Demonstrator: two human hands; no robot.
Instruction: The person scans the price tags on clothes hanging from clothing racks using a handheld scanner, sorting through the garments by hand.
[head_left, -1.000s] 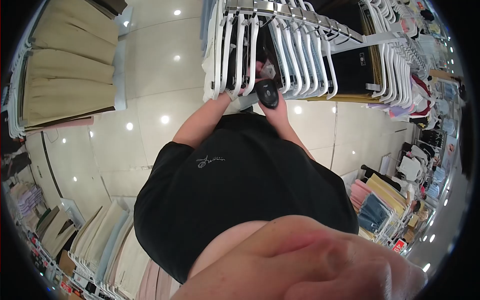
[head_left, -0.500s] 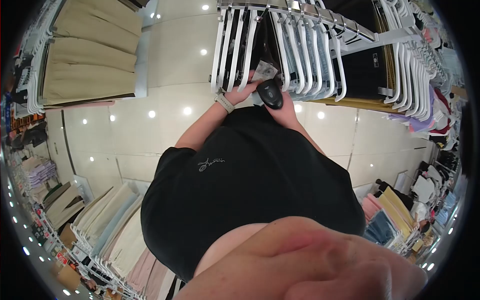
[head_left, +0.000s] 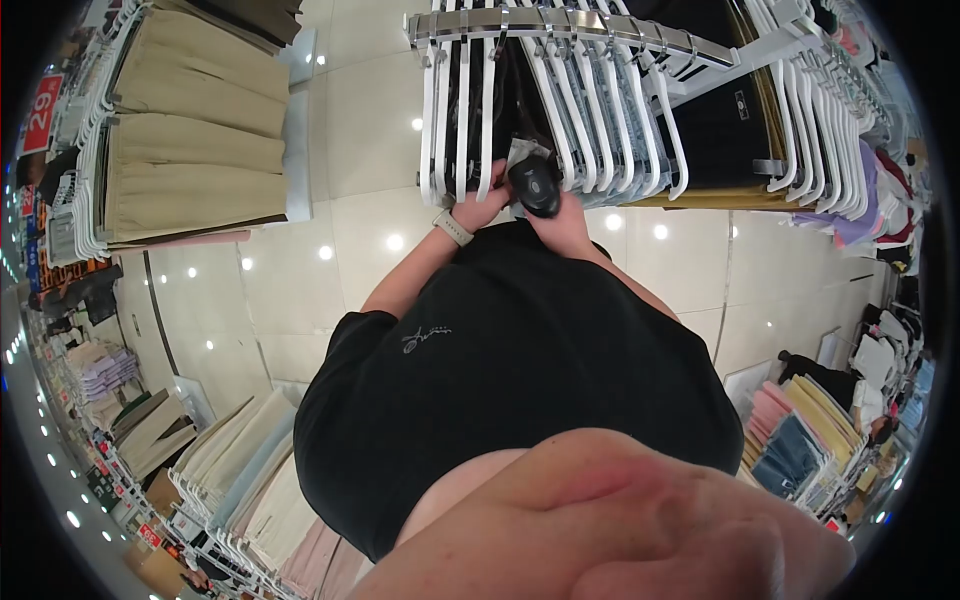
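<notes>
My right hand point(head_left: 562, 228) is wrapped round a black handheld barcode scanner point(head_left: 536, 188), which points forward among the hanging garments. A pale tag or label point(head_left: 524, 150) shows just beyond the scanner's head. My left hand point(head_left: 482, 208), with a light watch band point(head_left: 453, 228) at the wrist, reaches in beside the scanner at the lower ends of the white hangers point(head_left: 487, 120). Its fingers look bent together near the tag, partly hidden by a hanger; what they grip is not clear. Dark garments point(head_left: 516, 100) hang between the parted hangers.
A metal rail point(head_left: 570, 25) carries the hangers, with blue jeans point(head_left: 630, 120) to the right. Beige trousers point(head_left: 200, 130) hang on a rack at the left. More clothing racks point(head_left: 250, 470) stand behind me on both sides. Glossy floor tiles point(head_left: 360, 130) lie between racks.
The view has shifted, so the rail and racks sit lower in it. The scanner has moved slightly closer to the tag and now covers more of it. Both hands stay at the same hangers.
</notes>
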